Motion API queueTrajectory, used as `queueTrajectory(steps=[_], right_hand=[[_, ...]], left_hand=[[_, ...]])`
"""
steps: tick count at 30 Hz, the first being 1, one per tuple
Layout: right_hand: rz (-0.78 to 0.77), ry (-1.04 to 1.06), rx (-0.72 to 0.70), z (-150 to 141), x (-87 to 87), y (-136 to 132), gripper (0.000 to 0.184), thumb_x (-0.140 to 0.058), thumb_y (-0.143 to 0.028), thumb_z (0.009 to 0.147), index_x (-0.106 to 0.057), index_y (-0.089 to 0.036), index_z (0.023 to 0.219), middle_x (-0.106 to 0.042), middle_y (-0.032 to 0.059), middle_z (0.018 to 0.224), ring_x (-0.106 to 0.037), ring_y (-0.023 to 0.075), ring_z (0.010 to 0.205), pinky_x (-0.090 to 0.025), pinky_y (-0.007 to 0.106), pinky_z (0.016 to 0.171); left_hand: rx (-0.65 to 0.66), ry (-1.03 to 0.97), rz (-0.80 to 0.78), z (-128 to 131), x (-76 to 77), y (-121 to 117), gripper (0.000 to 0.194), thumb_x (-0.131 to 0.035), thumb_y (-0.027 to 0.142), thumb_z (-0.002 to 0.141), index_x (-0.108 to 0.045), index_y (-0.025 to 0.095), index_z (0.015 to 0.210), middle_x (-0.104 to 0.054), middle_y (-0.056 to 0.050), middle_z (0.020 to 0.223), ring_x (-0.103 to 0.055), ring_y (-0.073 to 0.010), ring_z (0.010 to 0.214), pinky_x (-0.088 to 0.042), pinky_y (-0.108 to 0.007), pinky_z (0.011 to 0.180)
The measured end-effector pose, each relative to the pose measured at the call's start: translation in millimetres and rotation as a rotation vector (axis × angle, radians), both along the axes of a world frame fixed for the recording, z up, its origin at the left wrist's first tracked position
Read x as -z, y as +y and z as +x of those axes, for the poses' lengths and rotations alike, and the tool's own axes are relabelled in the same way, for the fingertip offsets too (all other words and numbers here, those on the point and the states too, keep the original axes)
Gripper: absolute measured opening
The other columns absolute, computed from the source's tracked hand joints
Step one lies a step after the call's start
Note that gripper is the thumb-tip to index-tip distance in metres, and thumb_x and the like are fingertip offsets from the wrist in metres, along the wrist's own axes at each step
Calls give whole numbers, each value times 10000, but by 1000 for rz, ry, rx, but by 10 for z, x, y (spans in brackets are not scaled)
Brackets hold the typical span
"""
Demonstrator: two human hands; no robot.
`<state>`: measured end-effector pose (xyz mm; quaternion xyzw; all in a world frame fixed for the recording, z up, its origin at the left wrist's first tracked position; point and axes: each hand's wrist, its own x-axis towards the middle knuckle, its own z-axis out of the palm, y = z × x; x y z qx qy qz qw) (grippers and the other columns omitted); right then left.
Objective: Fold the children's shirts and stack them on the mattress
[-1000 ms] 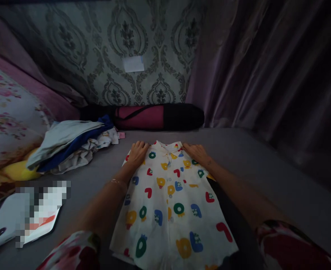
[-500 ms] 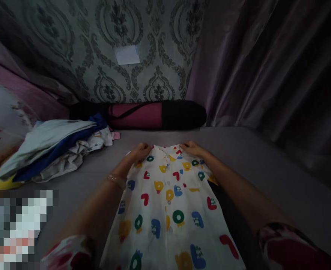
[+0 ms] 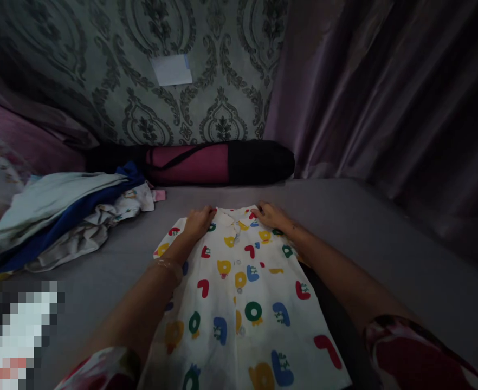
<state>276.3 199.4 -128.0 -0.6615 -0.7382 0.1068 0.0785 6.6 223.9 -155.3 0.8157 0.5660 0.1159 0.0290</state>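
A small white shirt [image 3: 243,303] printed with red, yellow, green and blue shapes lies flat, buttons up, on the grey bed surface [image 3: 365,233]. My left hand [image 3: 199,221] rests on its left shoulder by the collar, fingers bent down onto the cloth. My right hand [image 3: 272,216] lies on the right shoulder, fingers stretched along the collar edge. Both hands press on the fabric. A thin bracelet circles my left wrist.
A heap of clothes [image 3: 60,211], pale, blue and printed, lies at the left. A rolled pink mat in a black bag [image 3: 206,162] runs along the patterned wall. Purple curtains [image 3: 385,92] hang at the right. A blurred-out object sits at the lower left.
The view has drifted right and up. The shirt's left sleeve now lies spread out beside my left hand. Both hands stay at the collar, slightly closer together.
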Motion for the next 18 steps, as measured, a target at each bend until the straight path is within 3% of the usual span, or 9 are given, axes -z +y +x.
queueTrajectory(steps=[5, 8, 10, 14, 18], right_hand=[[-483, 356, 131, 472, -268, -27, 686, -307, -738, 879, -695, -173, 854, -718, 111, 833, -649, 221, 706, -473, 301, 636], [-597, 413, 237, 824, -320, -167, 644, -447, -752, 817, -698, -160, 776, -675, 90, 690, -594, 178, 573, -442, 283, 548], [-646, 477, 240, 1007, -313, -282, 547, -575, -690, 782, -700, -157, 782, -647, 56, 645, -563, 138, 540, -421, 244, 522], [-712, 697, 221, 1167, -273, -474, 264, -762, -401, 700, -673, -160, 758, -667, 25, 677, -594, 117, 602, -449, 191, 549], [-550, 900, 325, 1115, -225, -549, 130, -731, -178, 669, -603, -170, 684, -662, 16, 657, -615, 137, 627, -489, 203, 577]], left_hand=[[-82, 156, -30, 87, -149, -65, 328, -341, 327, 980, -563, 130, 1119, -646, -165, 1071, -596, -272, 1003, -415, -363, 841], [-82, 217, 86, 234, -265, -166, 336, -376, 266, 952, -539, 97, 1191, -586, -202, 1171, -536, -320, 1091, -394, -426, 892], [12, 170, 137, 393, -320, -242, 358, -377, 245, 945, -509, 113, 1250, -569, -186, 1205, -518, -313, 1111, -392, -432, 905], [341, 22, 116, 796, -303, -371, 320, -394, 228, 934, -548, 159, 1206, -600, -138, 1172, -547, -261, 1075, -418, -396, 909], [532, -63, 105, 1110, -119, -471, 344, -357, 243, 951, -566, 141, 1204, -612, -136, 1211, -526, -241, 1173, -391, -400, 1028]])
